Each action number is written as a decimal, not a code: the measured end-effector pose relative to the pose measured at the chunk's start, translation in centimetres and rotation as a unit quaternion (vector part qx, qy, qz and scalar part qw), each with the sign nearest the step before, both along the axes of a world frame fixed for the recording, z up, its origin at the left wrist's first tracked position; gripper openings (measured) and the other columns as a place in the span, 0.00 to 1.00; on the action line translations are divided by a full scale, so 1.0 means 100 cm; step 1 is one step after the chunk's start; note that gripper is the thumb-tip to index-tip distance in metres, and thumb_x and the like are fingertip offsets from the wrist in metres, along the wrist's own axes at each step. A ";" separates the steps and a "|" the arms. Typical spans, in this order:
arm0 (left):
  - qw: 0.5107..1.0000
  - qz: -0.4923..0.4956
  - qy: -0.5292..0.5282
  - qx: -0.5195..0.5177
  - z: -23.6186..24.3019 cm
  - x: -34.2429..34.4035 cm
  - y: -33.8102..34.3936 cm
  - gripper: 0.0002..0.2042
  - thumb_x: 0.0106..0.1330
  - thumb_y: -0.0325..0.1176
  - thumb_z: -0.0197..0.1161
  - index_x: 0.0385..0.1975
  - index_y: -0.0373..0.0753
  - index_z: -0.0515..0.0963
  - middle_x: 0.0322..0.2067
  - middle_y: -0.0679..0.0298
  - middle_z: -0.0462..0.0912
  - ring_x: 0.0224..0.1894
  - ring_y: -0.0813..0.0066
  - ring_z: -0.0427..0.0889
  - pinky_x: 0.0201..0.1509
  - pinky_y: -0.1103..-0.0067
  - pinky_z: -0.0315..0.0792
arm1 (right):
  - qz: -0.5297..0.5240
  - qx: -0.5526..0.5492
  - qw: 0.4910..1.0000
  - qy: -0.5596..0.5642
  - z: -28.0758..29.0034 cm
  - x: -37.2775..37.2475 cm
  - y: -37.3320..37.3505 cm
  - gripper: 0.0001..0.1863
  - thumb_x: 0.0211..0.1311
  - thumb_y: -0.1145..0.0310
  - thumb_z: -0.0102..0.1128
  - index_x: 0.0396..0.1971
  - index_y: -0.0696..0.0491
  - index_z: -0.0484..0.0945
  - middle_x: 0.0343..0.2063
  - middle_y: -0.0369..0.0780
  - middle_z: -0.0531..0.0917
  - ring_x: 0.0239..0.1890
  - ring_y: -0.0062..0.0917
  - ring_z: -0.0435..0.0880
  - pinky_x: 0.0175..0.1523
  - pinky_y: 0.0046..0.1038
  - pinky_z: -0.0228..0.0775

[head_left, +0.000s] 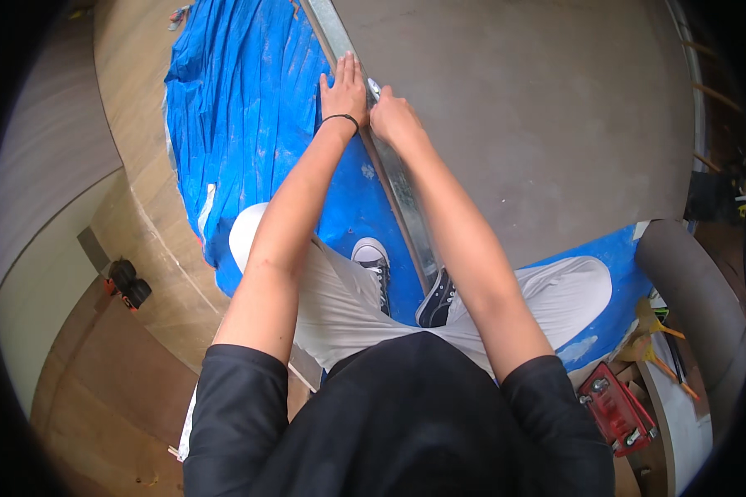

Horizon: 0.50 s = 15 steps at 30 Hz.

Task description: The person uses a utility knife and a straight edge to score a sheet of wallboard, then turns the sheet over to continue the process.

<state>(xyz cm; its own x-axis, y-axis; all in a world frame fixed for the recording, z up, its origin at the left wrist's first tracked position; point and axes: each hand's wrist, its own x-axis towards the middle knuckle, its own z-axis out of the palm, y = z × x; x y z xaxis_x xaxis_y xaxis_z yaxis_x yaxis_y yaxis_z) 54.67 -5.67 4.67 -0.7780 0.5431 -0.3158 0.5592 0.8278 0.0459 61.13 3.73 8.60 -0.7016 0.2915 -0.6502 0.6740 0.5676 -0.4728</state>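
Note:
A long metal straightedge (330,29) runs from the far edge down toward my feet, along the left side of a large grey sheet (522,124). My left hand (345,93) lies flat across this straightedge with its fingers stretched forward. Just to its right, my right hand (396,118) is closed around what looks like a utility knife (375,88); only its pale metal front end shows past the fingers. That front end is close to the sheet's edge beside the straightedge. Whether the blade touches the sheet is too small to tell.
Blue tarp (240,99) covers the floor under the sheet and my shoes (371,253). A rolled grey sheet (700,290) and a red metal tool (613,406) lie at the right. An orange-and-black tool (127,283) is at the left on the wooden floor (153,232).

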 end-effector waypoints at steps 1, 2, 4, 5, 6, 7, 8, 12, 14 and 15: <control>1.000 0.004 -0.014 -0.005 0.004 0.001 0.001 0.44 0.52 0.37 0.68 0.70 0.37 0.52 0.73 0.61 0.45 0.75 0.69 0.47 0.71 0.54 0.52 | 0.007 -0.006 1.000 0.006 -0.001 0.004 0.003 0.17 0.66 0.64 0.48 0.49 0.59 0.67 0.41 0.60 0.81 0.46 0.54 0.80 0.51 0.52 0.72; 0.999 0.002 -0.027 -0.020 0.009 0.005 0.001 0.47 0.50 0.40 0.69 0.70 0.37 0.52 0.73 0.60 0.45 0.75 0.68 0.46 0.71 0.55 0.53 | 0.015 -0.012 1.000 0.015 -0.002 0.005 0.006 0.17 0.66 0.65 0.48 0.49 0.59 0.67 0.41 0.59 0.81 0.46 0.55 0.80 0.51 0.52 0.72; 0.998 -0.004 -0.046 -0.044 0.016 0.000 0.005 0.51 0.47 0.47 0.73 0.70 0.37 0.52 0.73 0.60 0.44 0.75 0.68 0.45 0.71 0.56 0.53 | -0.014 -0.002 1.000 -0.003 0.003 0.019 -0.004 0.15 0.67 0.65 0.47 0.49 0.57 0.66 0.39 0.59 0.82 0.45 0.55 0.81 0.51 0.52 0.72; 0.998 -0.006 -0.035 -0.044 0.014 0.000 0.005 0.58 0.38 0.49 0.78 0.70 0.37 0.51 0.73 0.61 0.44 0.75 0.68 0.45 0.71 0.57 0.53 | -0.024 -0.003 1.000 0.015 0.002 0.029 -0.008 0.15 0.66 0.66 0.48 0.49 0.57 0.65 0.36 0.59 0.82 0.43 0.55 0.81 0.48 0.52 0.73; 0.998 -0.005 -0.049 -0.045 0.019 0.001 0.006 0.60 0.35 0.49 0.80 0.70 0.37 0.50 0.73 0.61 0.43 0.75 0.68 0.45 0.71 0.57 0.53 | -0.025 -0.007 0.999 0.023 0.000 0.042 -0.008 0.16 0.66 0.66 0.48 0.49 0.57 0.65 0.34 0.59 0.82 0.40 0.55 0.81 0.46 0.52 0.73; 0.997 -0.004 -0.063 -0.045 0.024 0.002 0.008 0.62 0.33 0.49 0.81 0.70 0.37 0.50 0.74 0.61 0.43 0.75 0.68 0.44 0.71 0.57 0.53 | -0.027 -0.010 0.999 0.032 0.000 0.060 -0.007 0.16 0.66 0.65 0.49 0.50 0.57 0.64 0.32 0.59 0.82 0.38 0.55 0.82 0.44 0.53 0.74; 0.996 0.002 -0.074 -0.044 0.028 0.000 0.009 0.63 0.31 0.50 0.82 0.70 0.37 0.50 0.74 0.61 0.43 0.75 0.68 0.44 0.71 0.57 0.53 | -0.026 -0.010 0.999 0.016 0.001 0.089 -0.012 0.16 0.66 0.65 0.49 0.50 0.57 0.64 0.31 0.59 0.82 0.37 0.56 0.82 0.42 0.54 0.73; 0.997 0.012 -0.064 -0.034 0.027 0.004 0.003 0.67 0.26 0.50 0.83 0.71 0.36 0.48 0.74 0.60 0.42 0.75 0.69 0.44 0.72 0.57 0.53 | -0.009 0.001 0.997 -0.077 0.022 0.243 -0.028 0.16 0.68 0.64 0.48 0.50 0.56 0.64 0.28 0.58 0.82 0.33 0.57 0.81 0.37 0.55 0.72; 0.997 0.011 -0.062 -0.054 0.026 0.002 0.006 0.67 0.26 0.51 0.83 0.71 0.36 0.47 0.74 0.60 0.42 0.75 0.69 0.43 0.72 0.57 0.53 | -0.016 0.003 0.998 -0.064 0.026 0.255 -0.026 0.16 0.69 0.62 0.48 0.49 0.56 0.64 0.27 0.58 0.81 0.31 0.58 0.81 0.35 0.54 0.71; 0.997 0.008 -0.062 -0.055 0.027 -0.001 0.008 0.67 0.26 0.51 0.83 0.71 0.36 0.47 0.74 0.60 0.43 0.75 0.69 0.43 0.72 0.57 0.52 | -0.025 0.003 0.999 -0.040 0.029 0.247 -0.024 0.16 0.69 0.61 0.47 0.49 0.55 0.64 0.26 0.58 0.81 0.31 0.58 0.80 0.35 0.54 0.71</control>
<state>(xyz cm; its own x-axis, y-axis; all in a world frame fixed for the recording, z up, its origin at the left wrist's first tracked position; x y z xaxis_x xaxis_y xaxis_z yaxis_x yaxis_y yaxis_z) 54.59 -4.89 7.40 -0.7378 0.4877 -0.4668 0.5415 0.8404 0.0222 85.86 1.30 11.48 -0.6316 0.3290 -0.7020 0.7374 0.5345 -0.4129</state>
